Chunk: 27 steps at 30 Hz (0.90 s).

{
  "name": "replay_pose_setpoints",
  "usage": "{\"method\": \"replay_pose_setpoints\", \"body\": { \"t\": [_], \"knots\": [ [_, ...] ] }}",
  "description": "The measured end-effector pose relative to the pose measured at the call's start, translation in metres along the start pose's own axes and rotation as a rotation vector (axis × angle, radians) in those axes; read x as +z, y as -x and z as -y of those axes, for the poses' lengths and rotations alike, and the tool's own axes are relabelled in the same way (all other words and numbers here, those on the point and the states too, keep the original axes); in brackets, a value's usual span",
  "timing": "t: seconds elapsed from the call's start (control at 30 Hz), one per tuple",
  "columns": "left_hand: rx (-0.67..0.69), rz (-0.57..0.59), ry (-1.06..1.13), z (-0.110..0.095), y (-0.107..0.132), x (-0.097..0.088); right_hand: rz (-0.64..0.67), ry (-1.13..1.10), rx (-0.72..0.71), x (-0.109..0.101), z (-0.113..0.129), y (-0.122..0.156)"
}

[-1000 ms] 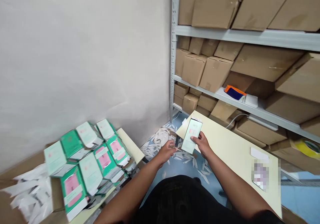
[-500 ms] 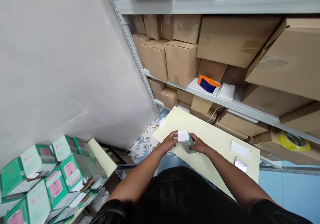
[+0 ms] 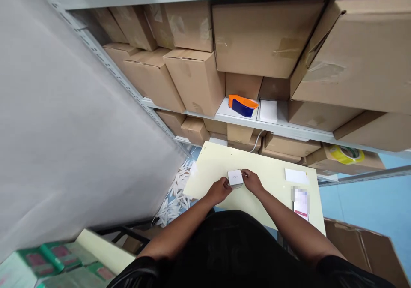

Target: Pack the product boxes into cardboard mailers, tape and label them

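Note:
A small box (image 3: 235, 178) with a white top face and faint dark print is held just above the pale yellow table (image 3: 257, 200). My left hand (image 3: 220, 190) grips its left side, fingers closed around the lower edge. On the opposite side, the fingers of my right hand (image 3: 252, 181) are pinched at the box's upper right edge. The box's underside is hidden from view.
A white card (image 3: 296, 175) and a phone (image 3: 301, 203) lie at the table's right. Cardboard boxes (image 3: 195, 80) fill the shelves ahead, with an orange-and-blue tape dispenser (image 3: 243, 106) and yellow tape (image 3: 346, 154). Green-and-white boxes (image 3: 35, 262) are stacked lower left; paper strips (image 3: 175, 193) litter the floor.
My view has turned right, away from the stacked green boxes. The box has been turned so its white face points up, and both hands have shifted their grip on it.

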State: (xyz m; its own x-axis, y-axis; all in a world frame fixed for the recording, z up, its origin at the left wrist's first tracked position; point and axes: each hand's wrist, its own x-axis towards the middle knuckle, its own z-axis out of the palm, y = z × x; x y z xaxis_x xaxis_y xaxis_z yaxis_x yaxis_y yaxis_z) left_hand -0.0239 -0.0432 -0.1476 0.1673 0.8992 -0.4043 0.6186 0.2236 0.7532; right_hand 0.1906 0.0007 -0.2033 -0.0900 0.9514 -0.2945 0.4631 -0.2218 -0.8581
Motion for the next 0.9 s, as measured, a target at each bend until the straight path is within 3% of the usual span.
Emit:
{"method": "replay_pose_setpoints", "body": {
  "t": [0.23, 0.37, 0.53, 0.63, 0.73, 0.8, 0.9],
  "knots": [
    [0.130, 0.064, -0.001, 0.005, -0.024, -0.026, -0.155, -0.173, 0.033, 0.023, 0.015, 0.049],
    [0.182, 0.120, -0.059, 0.000, -0.033, -0.038, -0.176, -0.215, 0.016, 0.029, 0.029, 0.059],
    [0.192, 0.085, -0.247, -0.009, -0.044, -0.046, -0.205, -0.184, 0.058, 0.031, 0.037, 0.066],
    [0.208, 0.029, -0.249, -0.012, -0.052, -0.045, -0.204, -0.119, 0.073, 0.031, 0.037, 0.069],
    [0.330, -0.020, -0.149, -0.011, -0.059, -0.039, -0.198, -0.082, 0.085, 0.028, 0.033, 0.069],
    [0.372, -0.001, -0.090, -0.009, -0.062, -0.033, -0.179, -0.070, 0.083, 0.024, 0.031, 0.068],
    [0.318, 0.074, -0.086, -0.005, -0.062, -0.024, -0.128, -0.052, 0.080, 0.018, 0.031, 0.064]
  ]
}}
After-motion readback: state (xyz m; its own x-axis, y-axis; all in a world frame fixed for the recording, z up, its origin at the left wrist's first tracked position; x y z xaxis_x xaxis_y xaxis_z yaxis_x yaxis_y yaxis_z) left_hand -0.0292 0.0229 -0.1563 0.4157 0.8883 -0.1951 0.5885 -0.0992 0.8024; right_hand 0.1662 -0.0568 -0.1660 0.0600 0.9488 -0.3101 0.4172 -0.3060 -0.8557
